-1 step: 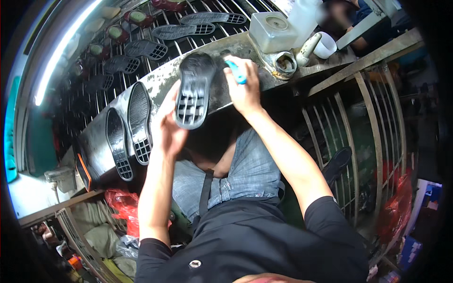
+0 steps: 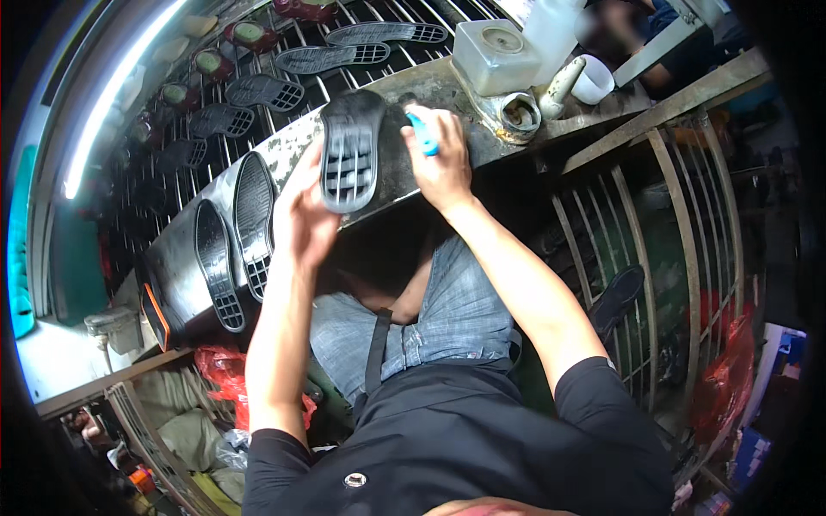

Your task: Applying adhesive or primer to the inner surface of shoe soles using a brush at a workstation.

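Note:
My left hand (image 2: 301, 219) holds a black rubber shoe sole (image 2: 348, 155) by its lower end, with the ridged tread turned up toward me. The sole leans on the edge of a stained metal bench (image 2: 447, 86). My right hand (image 2: 443, 168) is closed around a small blue-handled tool (image 2: 422, 136), whose tip is at the upper right edge of the sole. The working end of the tool is hidden behind my fingers.
Two more black soles (image 2: 215, 262) (image 2: 254, 215) lie on the bench to the left. Several soles (image 2: 327, 57) rest on a barred rack behind. A white box-shaped container (image 2: 495, 53), a dirty tin (image 2: 519, 114) and a white cup (image 2: 594, 79) stand at the right. A metal bar frame (image 2: 680, 215) stands right of my knees.

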Demonstrator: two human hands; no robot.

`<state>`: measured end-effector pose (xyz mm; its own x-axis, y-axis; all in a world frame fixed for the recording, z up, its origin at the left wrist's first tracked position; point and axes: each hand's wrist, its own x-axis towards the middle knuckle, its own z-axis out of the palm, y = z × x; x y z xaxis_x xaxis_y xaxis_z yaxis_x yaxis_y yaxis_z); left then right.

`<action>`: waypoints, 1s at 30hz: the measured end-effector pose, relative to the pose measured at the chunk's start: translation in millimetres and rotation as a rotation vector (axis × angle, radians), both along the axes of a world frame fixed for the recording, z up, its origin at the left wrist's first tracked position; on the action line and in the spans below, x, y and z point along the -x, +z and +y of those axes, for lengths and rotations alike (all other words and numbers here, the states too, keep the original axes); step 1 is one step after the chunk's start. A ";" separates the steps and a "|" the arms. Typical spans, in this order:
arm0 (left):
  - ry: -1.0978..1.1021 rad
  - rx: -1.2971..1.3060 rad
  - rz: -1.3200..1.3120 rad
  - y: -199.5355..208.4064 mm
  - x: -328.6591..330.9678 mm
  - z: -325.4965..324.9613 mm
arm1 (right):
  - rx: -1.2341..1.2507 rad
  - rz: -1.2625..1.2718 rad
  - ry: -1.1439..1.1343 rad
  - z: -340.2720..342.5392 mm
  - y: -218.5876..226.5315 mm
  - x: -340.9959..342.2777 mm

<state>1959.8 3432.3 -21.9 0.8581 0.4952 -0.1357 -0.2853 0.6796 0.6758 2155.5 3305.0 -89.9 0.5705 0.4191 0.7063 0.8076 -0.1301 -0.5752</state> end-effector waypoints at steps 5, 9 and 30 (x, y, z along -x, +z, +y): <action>-0.050 -0.056 -0.013 -5.7 -119.3 85.9 | 0.133 -0.054 -0.099 3.5 -1.9 -0.8; -0.059 -0.033 -0.003 -19.7 -220.3 136.3 | 0.152 -0.099 -0.094 3.6 5.5 2.4; -0.021 -1.332 0.528 15.9 -33.8 69.3 | 0.146 -0.092 -0.102 -2.9 4.1 0.5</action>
